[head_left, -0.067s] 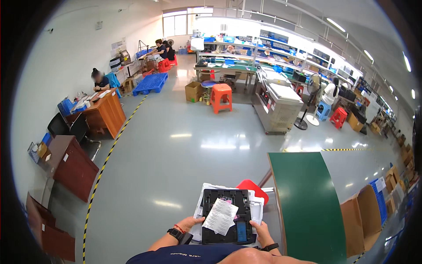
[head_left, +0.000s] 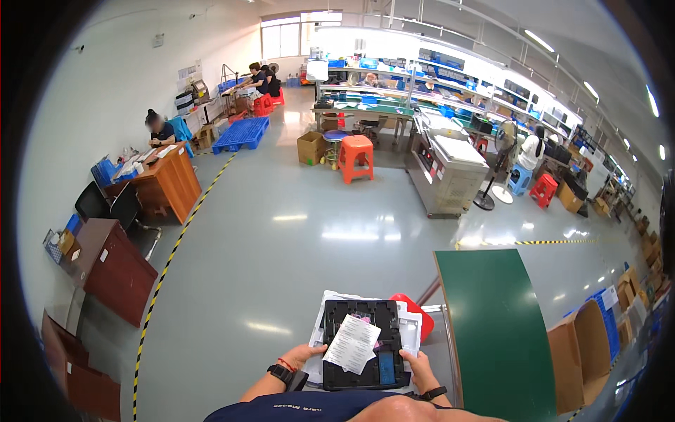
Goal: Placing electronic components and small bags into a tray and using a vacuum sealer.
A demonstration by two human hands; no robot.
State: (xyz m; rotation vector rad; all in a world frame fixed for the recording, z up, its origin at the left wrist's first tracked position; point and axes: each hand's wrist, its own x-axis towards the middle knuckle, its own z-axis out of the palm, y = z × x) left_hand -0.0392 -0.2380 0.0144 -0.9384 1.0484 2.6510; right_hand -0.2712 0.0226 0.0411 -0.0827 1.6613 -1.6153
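My left hand point(head_left: 305, 356) and my right hand point(head_left: 419, 368) grip opposite sides of a stack of trays in front of my body. On top is a black plastic tray point(head_left: 337, 380) with moulded compartments; a white tray point(head_left: 410, 325) sticks out from beneath it. Printed white paper sheets point(head_left: 354, 343) lie at a slant across the black tray. Beside them, towards my right hand, sits a dark blue rectangular item point(head_left: 387, 368) in a compartment. Both thumbs rest on the rim, and the other fingers are mostly hidden under the stack.
A green-topped table point(head_left: 496, 323) stands close on my right, with a red stool point(head_left: 415, 316) by its left edge and an open cardboard box point(head_left: 580, 352) beyond. Ahead are an orange stool point(head_left: 356, 159) and a steel machine point(head_left: 450, 169). Wooden desks point(head_left: 119, 264) line the left.
The green table and red stool have shifted slightly right and down in the picture. My hands keep the same hold on the tray stack.
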